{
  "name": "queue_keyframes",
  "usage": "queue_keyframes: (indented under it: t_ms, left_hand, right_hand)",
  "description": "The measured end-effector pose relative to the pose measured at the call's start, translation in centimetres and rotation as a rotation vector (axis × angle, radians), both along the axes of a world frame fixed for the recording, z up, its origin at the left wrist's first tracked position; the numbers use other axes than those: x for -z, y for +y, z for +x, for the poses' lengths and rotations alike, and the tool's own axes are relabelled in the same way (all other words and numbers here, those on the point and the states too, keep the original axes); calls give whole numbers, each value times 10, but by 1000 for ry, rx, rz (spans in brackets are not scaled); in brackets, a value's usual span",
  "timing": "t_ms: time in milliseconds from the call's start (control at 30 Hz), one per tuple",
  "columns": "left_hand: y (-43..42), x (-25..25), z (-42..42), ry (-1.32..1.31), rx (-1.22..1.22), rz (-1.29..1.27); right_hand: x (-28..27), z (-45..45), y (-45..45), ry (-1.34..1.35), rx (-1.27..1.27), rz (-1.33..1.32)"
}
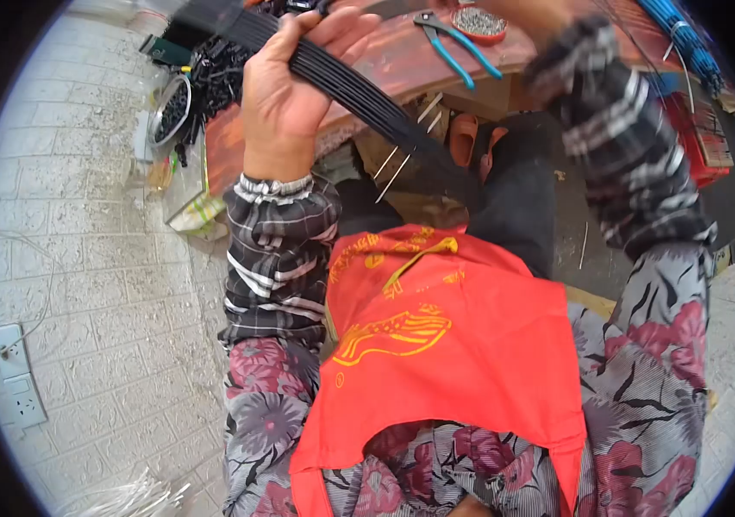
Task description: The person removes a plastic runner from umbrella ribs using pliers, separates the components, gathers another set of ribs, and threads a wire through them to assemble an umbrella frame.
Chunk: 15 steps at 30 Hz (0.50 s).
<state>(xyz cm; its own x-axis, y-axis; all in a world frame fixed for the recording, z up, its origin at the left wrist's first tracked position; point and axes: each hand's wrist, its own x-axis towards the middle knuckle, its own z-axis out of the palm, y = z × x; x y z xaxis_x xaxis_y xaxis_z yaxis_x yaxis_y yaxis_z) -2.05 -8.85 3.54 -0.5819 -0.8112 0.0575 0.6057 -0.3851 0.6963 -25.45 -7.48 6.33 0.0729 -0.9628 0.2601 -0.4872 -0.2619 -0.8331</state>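
Note:
A bundle of long black cables (359,99) crosses my left hand (285,90), which is turned palm up at the upper left. My thumb lies over the bundle and the fingers extend beyond it. One end runs out blurred towards the top left; the other hangs down over my lap. At the top edge my right hand (527,15) is smeared by motion and partly cut off, close to a red dish (492,39) of small metal pieces. Whether it holds any of them is hidden. Blue-handled pliers (453,52) lie on the table beside the dish.
The reddish worktable (384,56) curves across the top. Black parts (222,82) are heaped at its left, next to a round clear container (171,110). Blue cables (686,43) lie at the upper right, above a red box (708,142). Orange shoes (464,138) are underneath the table.

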Motion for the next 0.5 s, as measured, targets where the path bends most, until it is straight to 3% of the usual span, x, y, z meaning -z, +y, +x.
queue_keyframes:
  t_ms: [100,167,233,300,333,433,500]
  left_hand:
    - [-7,-13,0,51,-105,40]
    - [-12,-15,-7,86,-147,56]
    - [-15,-11,-15,150,-255,120]
    - [-19,-6,-24,183,-297,149]
    - [-20,-1,-28,184,-355,164]
    - [-20,11,-36,192,-482,188]
    - [-18,16,-40,265,-574,280]
  right_hand:
    - [76,4,23,-120,64,-81]
    - [96,27,54,-374,-134,-132]
    - [98,61,72,-323,61,225]
    - [116,92,62,-673,-74,-183]
    - [112,100,55,-669,-69,-194]
    - [96,119,37,-1061,110,-231]
    - [85,117,34,-1250,101,-115]
